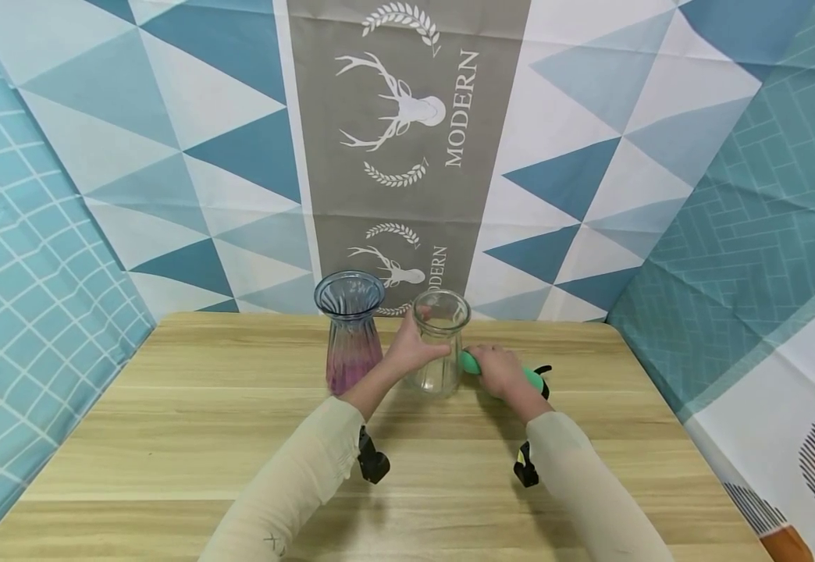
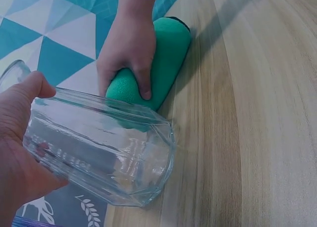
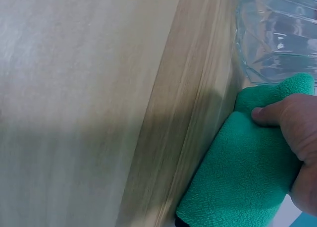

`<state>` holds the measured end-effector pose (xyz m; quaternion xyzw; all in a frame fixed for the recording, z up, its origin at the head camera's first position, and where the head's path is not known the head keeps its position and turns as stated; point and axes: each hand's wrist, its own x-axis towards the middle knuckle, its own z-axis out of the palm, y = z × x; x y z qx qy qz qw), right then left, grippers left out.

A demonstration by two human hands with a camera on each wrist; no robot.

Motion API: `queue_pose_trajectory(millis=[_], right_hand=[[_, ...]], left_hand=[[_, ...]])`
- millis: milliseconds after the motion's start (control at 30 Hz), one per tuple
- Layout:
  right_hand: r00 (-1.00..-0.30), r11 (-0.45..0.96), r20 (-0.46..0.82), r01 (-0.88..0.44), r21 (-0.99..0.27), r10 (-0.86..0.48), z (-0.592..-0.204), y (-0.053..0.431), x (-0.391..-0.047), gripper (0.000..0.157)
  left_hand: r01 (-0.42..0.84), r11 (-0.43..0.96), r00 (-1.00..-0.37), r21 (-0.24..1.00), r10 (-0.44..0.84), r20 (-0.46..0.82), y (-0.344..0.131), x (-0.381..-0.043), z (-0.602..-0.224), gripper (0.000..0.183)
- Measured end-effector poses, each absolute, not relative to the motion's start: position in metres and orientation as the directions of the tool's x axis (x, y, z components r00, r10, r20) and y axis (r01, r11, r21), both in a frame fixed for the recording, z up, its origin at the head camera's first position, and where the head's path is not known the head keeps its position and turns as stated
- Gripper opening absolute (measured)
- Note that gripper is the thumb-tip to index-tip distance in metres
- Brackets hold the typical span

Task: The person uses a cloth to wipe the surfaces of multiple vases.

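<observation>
A clear glass vase with a wide rim stands near the back of the table, and my left hand holds it from the left side. In the left wrist view the thumb and fingers of that hand spread around the upper part of the faceted glass vase. Just right of it, my right hand grips a green terry cloth with dark edging, bunched into a long roll. One end of the cloth lies right up against the lower part of the vase in the right wrist view.
A ribbed vase, blue on top and purple below, stands left of the left hand. The wooden table ends at a patterned cloth backdrop. Black wrist cameras hang under both forearms.
</observation>
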<state>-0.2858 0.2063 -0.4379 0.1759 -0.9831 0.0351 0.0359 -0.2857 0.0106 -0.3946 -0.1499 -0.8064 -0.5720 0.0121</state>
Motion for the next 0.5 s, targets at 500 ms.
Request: queue_pose_trajectory(millis=[500], right_hand=[[-0.938, 0.919, 0.196, -0.327, -0.222, -0.286, -0.4338, 0.2141, -0.2844, 0.048]], left_hand=[[0.247, 0.374, -0.967, 0.894, 0.153, 0.203, 0.0109, -0.2854, -0.3959, 0.08]])
